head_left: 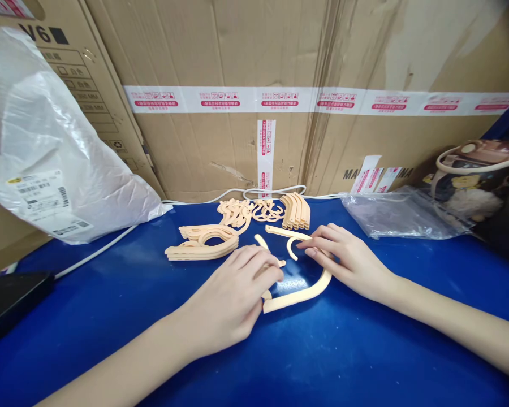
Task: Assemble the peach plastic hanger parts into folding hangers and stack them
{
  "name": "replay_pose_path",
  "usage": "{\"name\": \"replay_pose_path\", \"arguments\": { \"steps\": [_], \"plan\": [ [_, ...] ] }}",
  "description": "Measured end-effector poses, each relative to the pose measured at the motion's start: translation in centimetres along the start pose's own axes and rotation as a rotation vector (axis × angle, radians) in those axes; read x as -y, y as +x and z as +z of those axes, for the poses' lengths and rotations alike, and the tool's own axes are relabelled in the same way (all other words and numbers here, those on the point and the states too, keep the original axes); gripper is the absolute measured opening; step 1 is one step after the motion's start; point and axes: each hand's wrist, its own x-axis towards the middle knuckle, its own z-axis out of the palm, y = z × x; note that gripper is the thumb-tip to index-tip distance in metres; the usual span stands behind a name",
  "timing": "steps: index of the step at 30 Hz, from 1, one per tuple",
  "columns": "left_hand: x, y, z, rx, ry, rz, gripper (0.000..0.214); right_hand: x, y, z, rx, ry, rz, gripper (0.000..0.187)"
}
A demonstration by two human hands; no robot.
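Note:
My left hand (241,294) is closed, thumb and fingers round a beige plastic piece (261,242) whose ends stick out past the fingertips; its middle is hidden. My right hand (343,257) grips a long, bent beige hanger arm (301,295), with its fingers over the bend. One end of that arm reaches near my left thumb. A small curved hook (291,249) shows at my right fingertips; whether it is joined to the arm I cannot tell. Just beyond my left hand lies a stack of beige folding hangers (203,249).
Behind the hands are a pile of wavy beige pieces (233,212), loose hooks (268,211) and a row of curved arms (296,211). A white parcel bag (59,152) leans left. A clear plastic bag (394,215) lies right. Cardboard boxes (220,51) stand behind the blue table (322,362).

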Motion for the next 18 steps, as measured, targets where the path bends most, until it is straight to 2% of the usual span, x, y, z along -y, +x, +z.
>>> {"name": "replay_pose_path", "arguments": {
  "steps": [6, 10, 18],
  "plan": [
    [0.9, -0.2, 0.6, 0.01, 0.048, -0.043, 0.034, -0.3, 0.0, 0.2, -0.013, -0.005, 0.025, 0.03],
    [1.3, -0.3, 0.9, -0.034, 0.051, -0.072, 0.034, -0.3, 0.0, 0.2, -0.02, 0.012, 0.052, 0.031],
    [1.2, -0.3, 0.7, -0.065, 0.025, -0.094, 0.034, -0.3, 0.0, 0.3, -0.035, 0.025, 0.136, 0.031]
  ]
}}
